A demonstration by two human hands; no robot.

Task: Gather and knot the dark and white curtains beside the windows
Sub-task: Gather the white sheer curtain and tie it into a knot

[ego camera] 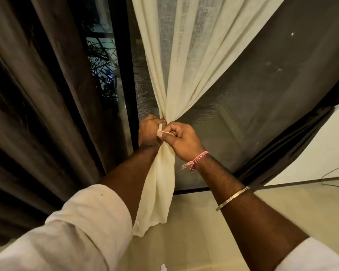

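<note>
Both hands gripped the gathered white curtain (176, 61) at its waist: left hand (148, 132) curled round the bunch, right hand (181, 138) touching it, pinching fabric. Dark curtain (37, 94) hung left of them.

Both hands: L hand (149, 132) & R hand (181, 140) round bunched white curtain (184, 61).

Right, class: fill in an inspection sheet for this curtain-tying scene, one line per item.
Surface: pale floor, a small white scrap on it.
Job's things: white curtain gathered at the middle; dark curtain hanging loose at left.
Clutter: nothing else seen.
Grippers: left hand and right hand both grip the white bunch.
Cables: thin cable by the wall.
Surroundings: window, dark outside; mesh screen.
</note>
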